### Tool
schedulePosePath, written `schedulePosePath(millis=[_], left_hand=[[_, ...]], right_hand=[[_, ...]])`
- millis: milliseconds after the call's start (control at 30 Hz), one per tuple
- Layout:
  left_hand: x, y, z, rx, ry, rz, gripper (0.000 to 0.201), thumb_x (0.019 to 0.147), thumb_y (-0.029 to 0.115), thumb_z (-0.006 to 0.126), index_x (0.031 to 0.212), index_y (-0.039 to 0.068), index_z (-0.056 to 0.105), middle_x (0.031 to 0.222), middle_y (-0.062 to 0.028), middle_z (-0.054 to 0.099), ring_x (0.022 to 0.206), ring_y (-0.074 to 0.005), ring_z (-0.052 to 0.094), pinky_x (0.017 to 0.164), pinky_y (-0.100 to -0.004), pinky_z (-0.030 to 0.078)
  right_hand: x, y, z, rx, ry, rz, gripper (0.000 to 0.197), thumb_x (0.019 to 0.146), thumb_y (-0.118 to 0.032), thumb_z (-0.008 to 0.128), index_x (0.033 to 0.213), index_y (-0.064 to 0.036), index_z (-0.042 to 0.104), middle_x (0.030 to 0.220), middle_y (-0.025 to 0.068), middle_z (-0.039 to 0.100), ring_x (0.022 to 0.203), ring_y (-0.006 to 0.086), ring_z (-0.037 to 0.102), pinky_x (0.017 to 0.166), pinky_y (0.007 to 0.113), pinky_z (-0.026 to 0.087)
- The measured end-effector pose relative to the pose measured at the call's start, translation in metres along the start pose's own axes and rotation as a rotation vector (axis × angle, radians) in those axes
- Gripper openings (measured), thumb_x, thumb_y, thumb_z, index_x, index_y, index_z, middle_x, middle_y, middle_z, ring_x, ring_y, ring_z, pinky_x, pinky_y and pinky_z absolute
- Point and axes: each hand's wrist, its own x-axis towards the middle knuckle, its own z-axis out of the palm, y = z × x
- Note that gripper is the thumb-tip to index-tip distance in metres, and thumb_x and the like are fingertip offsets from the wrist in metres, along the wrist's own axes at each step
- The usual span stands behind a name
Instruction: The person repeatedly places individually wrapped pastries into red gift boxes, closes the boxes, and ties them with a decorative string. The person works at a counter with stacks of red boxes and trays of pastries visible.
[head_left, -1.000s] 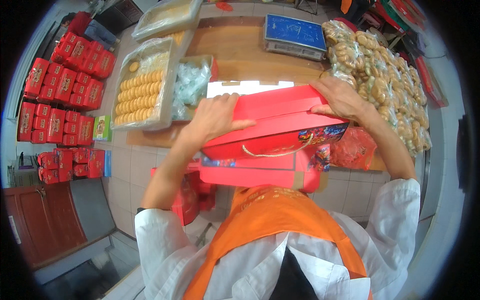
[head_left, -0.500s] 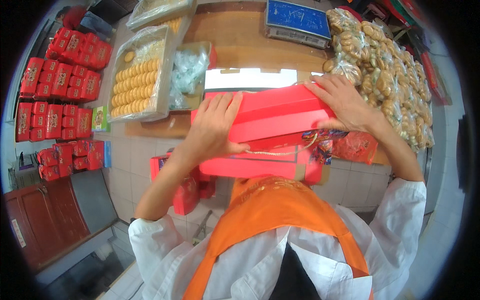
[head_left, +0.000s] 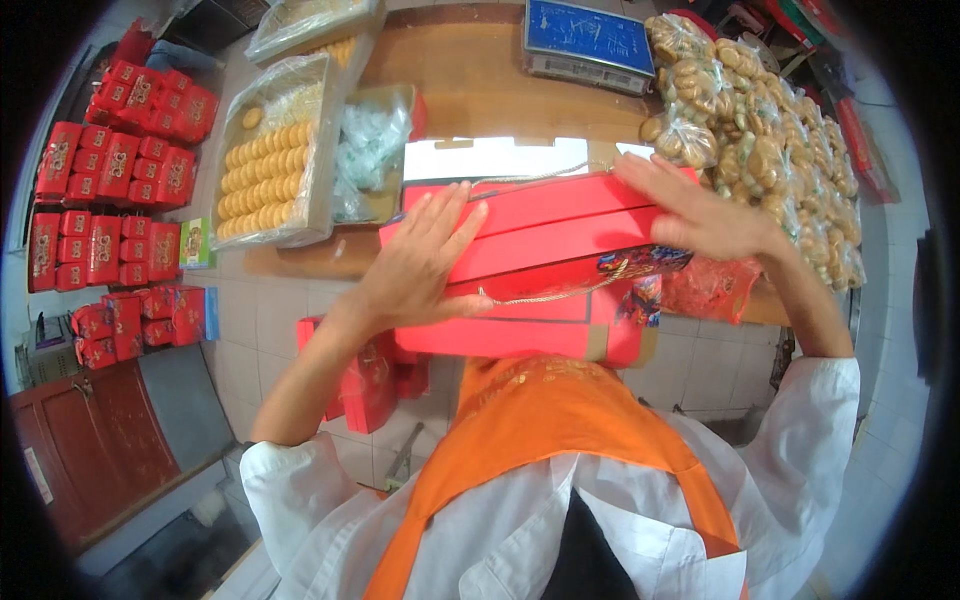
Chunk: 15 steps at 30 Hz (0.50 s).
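Note:
A red cardboard gift box with a colourful printed end and twisted cord handles stands in front of me. My left hand clasps its left end, fingers over the top and thumb down the near side. Across the right end of the top lies my right hand, fingers stretched out. Flat red printed cardboard is under the box on my side, and white cardboard shows behind it.
A plastic-lined tray of round pastries and a bin of clear plastic bags are at left. Bagged pastries pile up at right; a blue-topped scale stands at the back. Stacked red boxes line the far left.
The right thumb has come up from the box's near side, and that hand now lies flatter on the top. Its folded top strips look more level. The left hand stays at its end.

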Motion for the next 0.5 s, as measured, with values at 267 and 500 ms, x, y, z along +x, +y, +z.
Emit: schedulePosePath(millis=[267, 500], left_hand=[[0.000, -0.007, 0.011, 0.075, 0.008, -0.074, 0.077, 0.081, 0.045, 0.054, 0.135, -0.003, 0.026, 0.141, -0.0272, 0.018, 0.131, -0.0399, 0.019, 0.107, -0.0460, 0.015], [0.018, -0.014, 0.009, -0.270, -0.011, -0.533, 0.066, 0.087, 0.034, 0.050, 0.134, -0.005, 0.026, 0.126, -0.0263, 0.044, 0.117, -0.0360, 0.043, 0.099, -0.0381, 0.032]], right_hand=[[0.054, -0.005, -0.001, -0.228, -0.025, 0.083, 0.055, 0.091, -0.042, 0.038, 0.135, -0.0100, 0.031, 0.142, 0.0130, 0.028, 0.132, 0.0288, 0.023, 0.106, 0.046, 0.016], [-0.029, -0.028, 0.078, 0.911, 0.718, -0.047, 0.030, 0.094, -0.022, 0.041, 0.113, -0.0006, 0.052, 0.113, 0.0110, 0.056, 0.110, 0.0195, 0.051, 0.093, 0.034, 0.039]])
